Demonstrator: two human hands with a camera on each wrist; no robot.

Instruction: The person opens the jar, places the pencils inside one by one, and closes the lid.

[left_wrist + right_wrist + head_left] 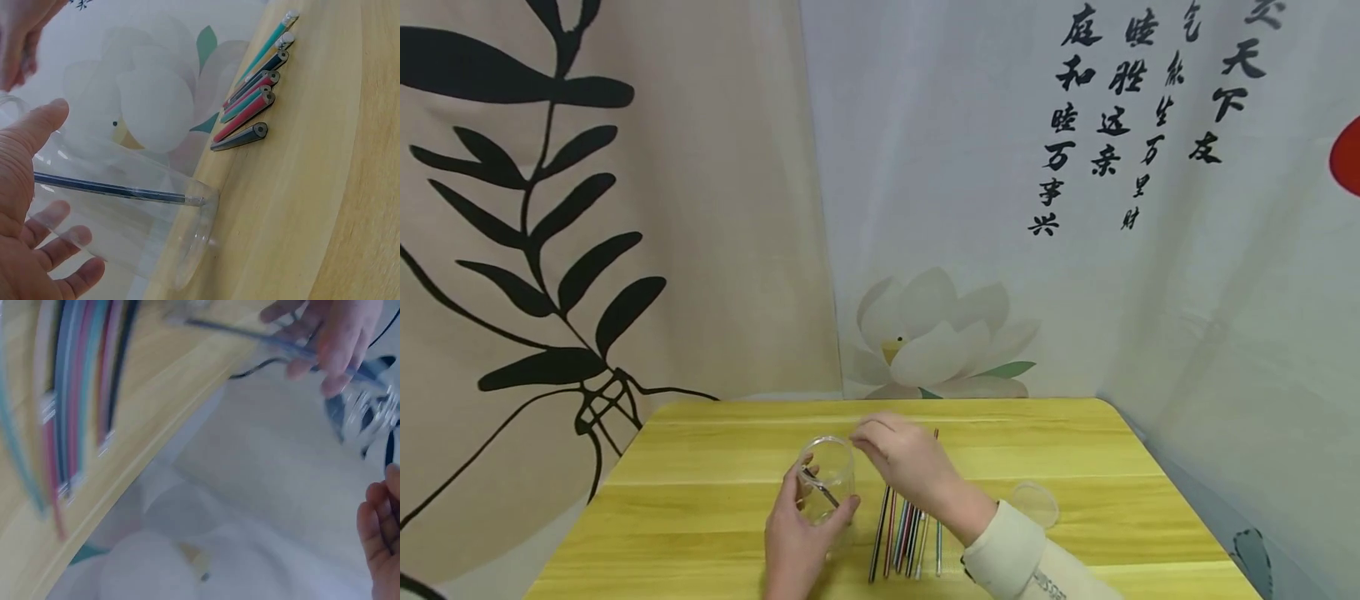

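My left hand (801, 537) grips a clear cylindrical jar (844, 483), thumb on one side and fingers on the other. A dark pencil (119, 189) with a metal-capped end leans inside it, as the left wrist view shows through the wall. Just right of the jar's rim hovers my right hand (910, 462), its fingers bent loosely downward. No object shows between those fingers in the right wrist view, where the hand (381, 537) is partly cut off. Beneath the right hand, several coloured pencils (904, 533) lie side by side on the table.
A round clear lid (1036, 504) lies on the yellow wooden table (700, 500), right of the pencils. Behind the table's far edge hangs a printed cloth (737, 208) with leaves, a lotus and writing. The right forearm's pale sleeve (1015, 550) crosses the front right.
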